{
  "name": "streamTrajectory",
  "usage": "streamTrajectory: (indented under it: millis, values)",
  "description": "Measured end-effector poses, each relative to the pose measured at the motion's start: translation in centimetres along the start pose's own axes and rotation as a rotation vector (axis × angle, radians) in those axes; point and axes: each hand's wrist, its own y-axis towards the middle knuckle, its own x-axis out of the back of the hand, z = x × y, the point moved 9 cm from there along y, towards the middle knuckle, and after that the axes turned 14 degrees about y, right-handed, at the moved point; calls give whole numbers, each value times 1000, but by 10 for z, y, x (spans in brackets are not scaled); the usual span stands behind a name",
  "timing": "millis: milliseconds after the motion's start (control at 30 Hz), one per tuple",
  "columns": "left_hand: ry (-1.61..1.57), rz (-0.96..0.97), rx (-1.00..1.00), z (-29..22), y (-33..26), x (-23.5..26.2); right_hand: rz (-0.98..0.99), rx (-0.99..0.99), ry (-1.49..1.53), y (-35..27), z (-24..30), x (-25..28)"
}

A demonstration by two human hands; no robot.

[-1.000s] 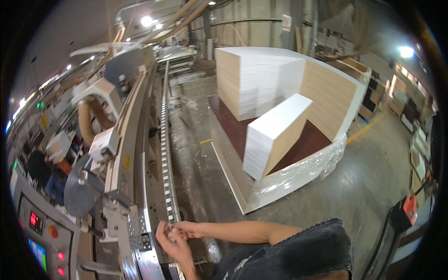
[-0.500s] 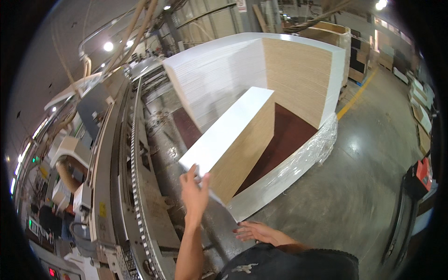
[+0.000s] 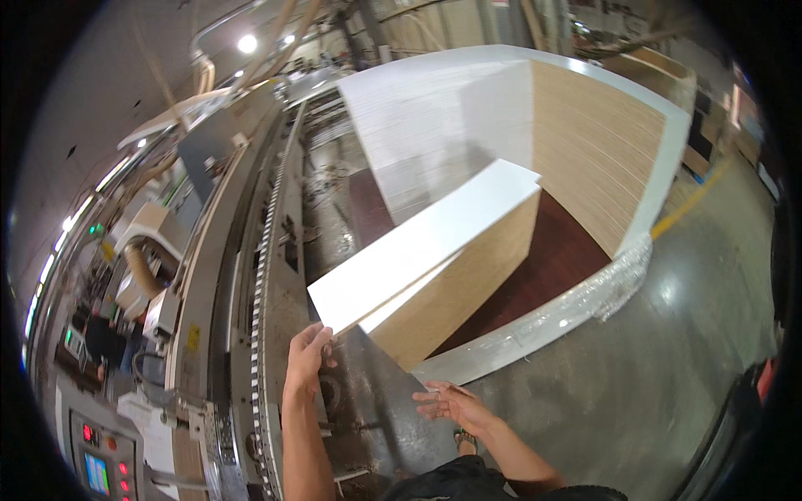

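My left hand [image 3: 309, 361] pinches the near left corner of a long white panel [image 3: 409, 246]. This panel lies askew on top of a low stack of panels [image 3: 476, 292], whose long cut edges look tan. Its near end sticks out to the left of the stack, and a narrow white strip of the panel below shows beside it. Close to the stack's near bottom corner, my right hand [image 3: 455, 405] is open with fingers spread, holding nothing.
The low stack stands on a dark red board [image 3: 543, 267]. Behind it rises a tall stack of white panels [image 3: 593, 150]. Clear plastic wrap [image 3: 622, 280] bunches at the right corner. A long machine [image 3: 267, 275] with a control panel [image 3: 98, 459] runs along the left.
My left hand has closed on the top panel's corner and drawn it left and toward me, turning it off the stack's line. My right hand stays low and open. The view has shifted left.
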Motion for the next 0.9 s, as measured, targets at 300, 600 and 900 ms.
streamTrajectory:
  millis: [300,600,900]
  values:
    - [-256,-397,165,160,-196,210,348,117,49,29,12,-140]
    - [-561,-939,276,382,-477,287,146,-294,-72,76,-207,-241]
    - [-722,-1372,550,546,-722,202,96,-711,-445,57,-495,-249]
